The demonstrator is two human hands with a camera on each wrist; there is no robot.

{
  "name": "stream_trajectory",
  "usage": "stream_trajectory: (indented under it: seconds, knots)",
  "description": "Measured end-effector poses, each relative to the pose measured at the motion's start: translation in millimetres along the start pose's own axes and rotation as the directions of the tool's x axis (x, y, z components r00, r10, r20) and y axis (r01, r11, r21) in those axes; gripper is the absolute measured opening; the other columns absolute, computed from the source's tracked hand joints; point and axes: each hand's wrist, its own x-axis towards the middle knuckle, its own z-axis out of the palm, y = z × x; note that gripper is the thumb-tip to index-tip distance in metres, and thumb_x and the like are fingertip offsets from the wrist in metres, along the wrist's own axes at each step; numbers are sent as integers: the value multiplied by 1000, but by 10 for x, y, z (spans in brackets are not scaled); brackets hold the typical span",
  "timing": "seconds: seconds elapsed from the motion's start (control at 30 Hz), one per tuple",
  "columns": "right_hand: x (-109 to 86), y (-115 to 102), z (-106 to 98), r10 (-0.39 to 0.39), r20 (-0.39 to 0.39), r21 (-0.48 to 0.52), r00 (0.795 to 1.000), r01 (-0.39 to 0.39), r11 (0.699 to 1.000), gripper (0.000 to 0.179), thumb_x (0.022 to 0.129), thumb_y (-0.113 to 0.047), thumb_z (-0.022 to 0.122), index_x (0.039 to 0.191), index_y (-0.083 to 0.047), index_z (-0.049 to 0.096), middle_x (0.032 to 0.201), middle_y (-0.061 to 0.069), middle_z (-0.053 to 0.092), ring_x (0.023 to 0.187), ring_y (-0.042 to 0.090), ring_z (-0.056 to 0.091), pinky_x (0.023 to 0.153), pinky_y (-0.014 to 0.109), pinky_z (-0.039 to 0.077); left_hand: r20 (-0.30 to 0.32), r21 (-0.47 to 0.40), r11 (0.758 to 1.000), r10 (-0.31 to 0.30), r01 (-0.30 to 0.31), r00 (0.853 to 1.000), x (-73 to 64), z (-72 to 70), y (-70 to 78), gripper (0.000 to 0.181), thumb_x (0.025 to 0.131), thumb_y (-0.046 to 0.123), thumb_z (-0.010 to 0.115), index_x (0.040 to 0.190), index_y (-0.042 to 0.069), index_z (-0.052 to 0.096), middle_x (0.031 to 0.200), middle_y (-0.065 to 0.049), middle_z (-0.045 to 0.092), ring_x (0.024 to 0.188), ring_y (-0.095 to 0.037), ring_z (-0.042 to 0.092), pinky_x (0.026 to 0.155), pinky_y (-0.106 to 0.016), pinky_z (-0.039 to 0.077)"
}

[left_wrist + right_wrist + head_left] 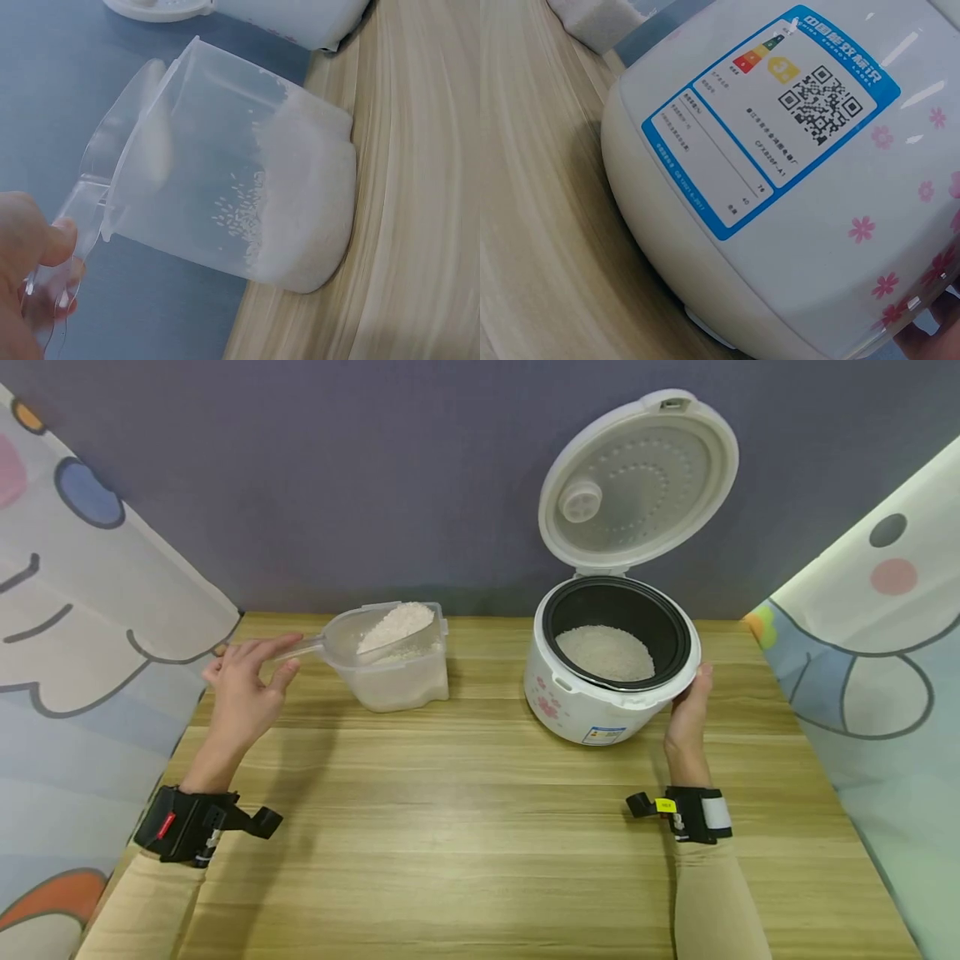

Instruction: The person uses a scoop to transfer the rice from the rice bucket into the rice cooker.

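My left hand (247, 685) pinches the handle of a clear plastic scoop (341, 647) between thumb and fingers. White rice (397, 625) is heaped in the scoop, which lies over the mouth of a translucent container (401, 689). More rice (304, 172) fills the container's lower part in the left wrist view. At the right, my right hand (686, 714) grips the side of a white rice cooker (551, 702), thumb near the rim; some of its fingers are hidden. The cooker's lid (652, 477) stands up, and rice (607, 652) lies in its dark inner pot (660, 639).
Container and cooker stand near the back edge of a wood-grain table (450, 827), with a gap between them. A grey-blue backdrop (375, 485) rises behind. Cartoon-printed cloths (82, 635) border the left and right sides.
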Motion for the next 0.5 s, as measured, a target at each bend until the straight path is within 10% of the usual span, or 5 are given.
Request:
stream_trajectory:
  seconds: [0.5]
  knots:
    - [3,-105,52,26,41,51,999,-28,998,70,110,-47,8,149,-13,53,153,1,50,145,12,37,117,19,22,-31,-60,997,-48,46,998,24,24,65,32,98,-1,66,129,0,69,128,-30,64,118,-46,48,104,-54,7]
